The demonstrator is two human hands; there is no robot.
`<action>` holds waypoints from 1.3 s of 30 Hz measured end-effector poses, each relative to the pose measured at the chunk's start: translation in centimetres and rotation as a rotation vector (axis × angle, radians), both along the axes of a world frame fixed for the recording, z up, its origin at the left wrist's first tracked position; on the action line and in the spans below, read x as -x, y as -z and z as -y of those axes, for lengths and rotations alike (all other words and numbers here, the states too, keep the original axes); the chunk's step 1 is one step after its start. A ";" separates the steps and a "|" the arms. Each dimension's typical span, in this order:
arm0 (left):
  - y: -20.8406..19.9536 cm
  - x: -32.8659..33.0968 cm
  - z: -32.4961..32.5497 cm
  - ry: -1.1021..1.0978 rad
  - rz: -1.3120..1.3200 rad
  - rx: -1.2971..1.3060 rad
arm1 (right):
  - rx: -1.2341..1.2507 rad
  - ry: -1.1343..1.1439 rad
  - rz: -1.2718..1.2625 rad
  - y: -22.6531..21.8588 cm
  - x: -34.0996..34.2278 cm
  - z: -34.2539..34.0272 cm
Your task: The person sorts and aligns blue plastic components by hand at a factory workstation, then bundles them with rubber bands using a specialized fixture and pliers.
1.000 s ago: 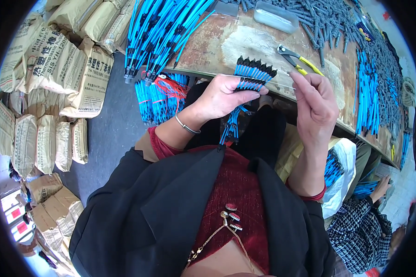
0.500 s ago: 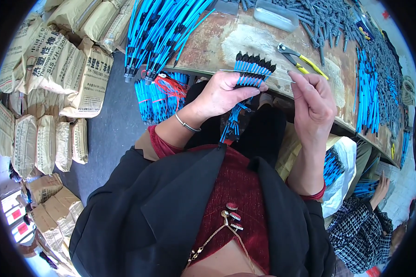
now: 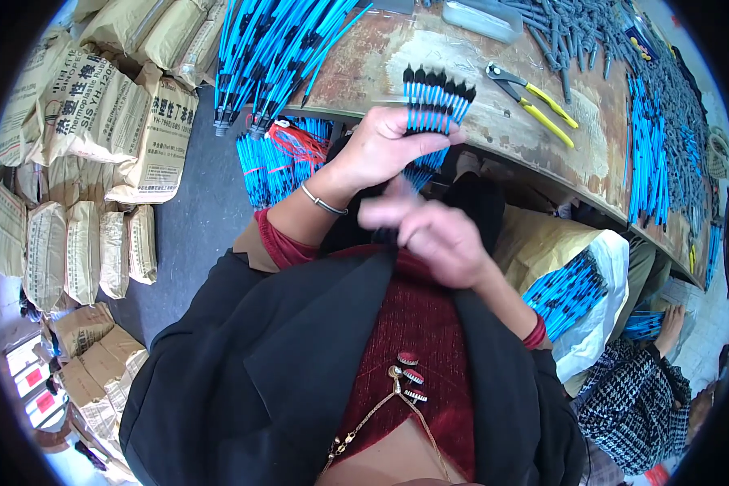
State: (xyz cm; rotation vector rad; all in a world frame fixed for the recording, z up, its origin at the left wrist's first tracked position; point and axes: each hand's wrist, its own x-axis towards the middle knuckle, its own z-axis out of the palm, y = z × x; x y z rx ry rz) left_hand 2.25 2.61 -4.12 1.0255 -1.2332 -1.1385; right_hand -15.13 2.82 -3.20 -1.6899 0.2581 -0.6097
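My left hand [image 3: 378, 150] is closed round a row of thin blue tubes [image 3: 434, 105] with black pointed tips, held upright in front of the table edge. Their lower ends hang below the fingers over my lap. Blurred by motion, my right hand [image 3: 444, 245] is below and close to the left one, in front of my dark red top. Whether its fingers hold anything does not show. Beyond the tube row, pliers [image 3: 535, 107] with yellow handles lie on the worn wooden table [image 3: 381, 61].
Many blue tubes [image 3: 279, 57] lie at the table's left edge, grey parts [image 3: 563, 36] at the back. Below hang bundled tubes [image 3: 275, 166]. A lined sack [image 3: 616, 275] of blue tubes stands right, near another person's hand [image 3: 670, 328]. Paper sacks [image 3: 150, 134] are stacked left.
My right hand has dropped from beside the tube row down toward my lap. The thin pale rod between it and the row no longer shows. My left hand keeps its hold.
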 end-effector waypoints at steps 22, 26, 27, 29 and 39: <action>0.3 0.7 -0.6 0.053 0.168 0.232 | 0.614 0.787 -0.098 -5.7 2.1 2.9; 0.4 0.8 -0.6 0.052 0.142 0.217 | 0.653 0.786 -0.086 -5.6 2.0 3.2; 0.5 0.8 -0.6 0.049 0.140 0.205 | 0.652 0.788 -0.087 -5.7 2.0 3.1; 0.5 0.8 -0.6 0.047 0.137 0.194 | 0.649 0.793 -0.090 -5.8 2.0 3.1; 0.3 0.9 -0.6 0.060 0.227 0.210 | 0.830 0.818 -0.154 -6.0 1.9 3.2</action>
